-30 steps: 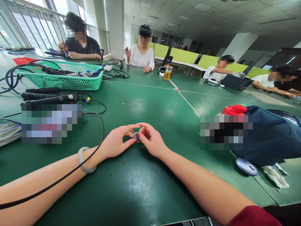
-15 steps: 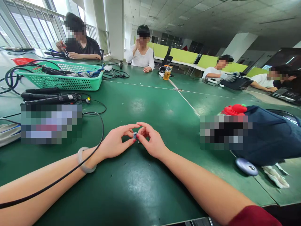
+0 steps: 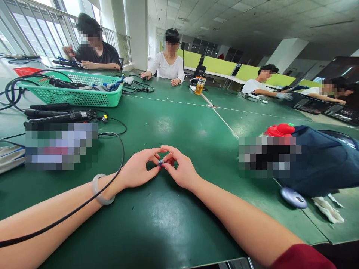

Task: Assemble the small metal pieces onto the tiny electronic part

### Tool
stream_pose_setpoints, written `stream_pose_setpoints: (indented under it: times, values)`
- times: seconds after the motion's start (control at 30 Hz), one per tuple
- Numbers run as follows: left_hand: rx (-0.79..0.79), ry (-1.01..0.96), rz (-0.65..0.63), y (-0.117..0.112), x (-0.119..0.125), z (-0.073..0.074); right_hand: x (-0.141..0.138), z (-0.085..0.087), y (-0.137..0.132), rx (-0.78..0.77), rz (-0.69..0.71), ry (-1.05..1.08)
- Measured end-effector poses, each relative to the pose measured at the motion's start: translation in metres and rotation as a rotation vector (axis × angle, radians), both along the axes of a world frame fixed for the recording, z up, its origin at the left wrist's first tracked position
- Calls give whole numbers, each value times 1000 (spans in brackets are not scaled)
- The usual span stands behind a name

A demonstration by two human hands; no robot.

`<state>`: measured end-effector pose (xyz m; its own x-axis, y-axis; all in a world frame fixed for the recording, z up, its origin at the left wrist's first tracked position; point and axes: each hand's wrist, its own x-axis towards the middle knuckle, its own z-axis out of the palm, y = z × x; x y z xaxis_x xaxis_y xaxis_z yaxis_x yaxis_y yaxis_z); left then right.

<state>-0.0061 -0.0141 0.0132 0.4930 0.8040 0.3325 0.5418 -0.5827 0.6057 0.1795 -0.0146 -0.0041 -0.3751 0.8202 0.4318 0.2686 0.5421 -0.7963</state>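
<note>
My left hand (image 3: pixel 138 169) and my right hand (image 3: pixel 179 168) meet over the green table (image 3: pixel 168 216), fingertips pinched together on a small grey-blue part (image 3: pixel 161 162). Both thumbs and forefingers press on it from either side. The part is mostly hidden by the fingers, so its shape is unclear. A pale bangle (image 3: pixel 100 189) circles my left wrist, and a black cable (image 3: pixel 84 203) crosses that forearm.
A green basket (image 3: pixel 70 95) with tools and cables stands at the back left. A dark blue bag (image 3: pixel 322 160) with a red item, a mouse (image 3: pixel 293 197) and a crumpled tissue lie right. Other people sit around the table's far side; a bottle (image 3: pixel 200 86) stands there.
My hands stay in place; the fingers have closed a little tighter round the small part, which shows less. People across the table have shifted their arms.
</note>
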Motion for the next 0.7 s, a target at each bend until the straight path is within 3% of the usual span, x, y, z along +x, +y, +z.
stream_pose_setpoints:
  times: [0.17,0.27,0.37,0.47,0.7]
  values:
    - [15,71,-13,-1,-1,2,7,8,6,-96,-25,-71]
    - [38,96,11,-1,-2,5,20,15,15,-200,-135,-137]
    - [18,104,52,1,-2,5,34,19,20,-248,-185,-394]
    - [4,95,86,3,-2,3,40,21,20,-212,-177,-604]
    - [-40,90,120,6,-1,-1,28,19,15,-94,-153,-803]
